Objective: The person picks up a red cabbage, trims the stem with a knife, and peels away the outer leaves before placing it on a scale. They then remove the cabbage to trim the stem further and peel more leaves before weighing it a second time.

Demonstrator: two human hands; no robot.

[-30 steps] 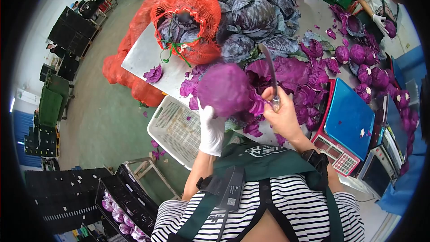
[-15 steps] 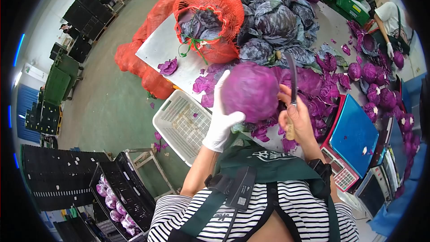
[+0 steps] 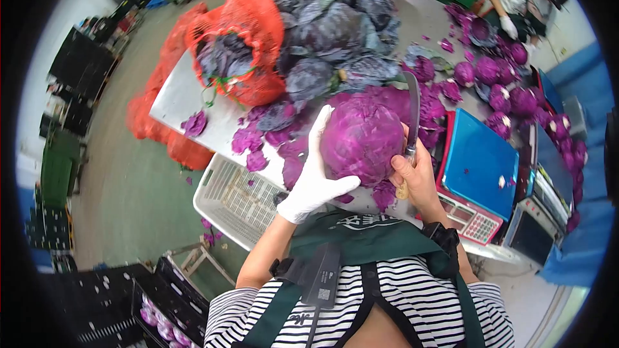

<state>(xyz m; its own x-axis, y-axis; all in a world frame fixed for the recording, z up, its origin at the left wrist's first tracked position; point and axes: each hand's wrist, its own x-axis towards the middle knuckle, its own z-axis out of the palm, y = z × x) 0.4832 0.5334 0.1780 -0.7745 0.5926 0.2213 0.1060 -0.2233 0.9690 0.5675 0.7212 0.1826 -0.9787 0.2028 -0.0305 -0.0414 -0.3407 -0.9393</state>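
Observation:
A peeled red cabbage (image 3: 362,138) is in front of me above the table edge. My left hand (image 3: 313,177), in a white glove, supports its left side with thumb and fingers spread around it. My bare right hand (image 3: 416,171) is closed on the wooden handle of a knife (image 3: 413,109), whose blade points up along the cabbage's right side. The right fingertips are against or very near the cabbage. Loose purple leaves (image 3: 248,142) lie around it on the metal table (image 3: 177,106).
A red mesh sack (image 3: 258,32) of cabbages and a pile of dark unpeeled cabbages (image 3: 332,26) stand behind. At right are a blue-topped scale (image 3: 480,164) and several trimmed cabbages (image 3: 500,96). A white crate (image 3: 235,203) is at lower left. A co-worker (image 3: 516,0) sits at far right.
The view has swung to the right, so the surroundings appear farther left. The cabbage looks sharper now, and my right hand with the knife has come closer against its side.

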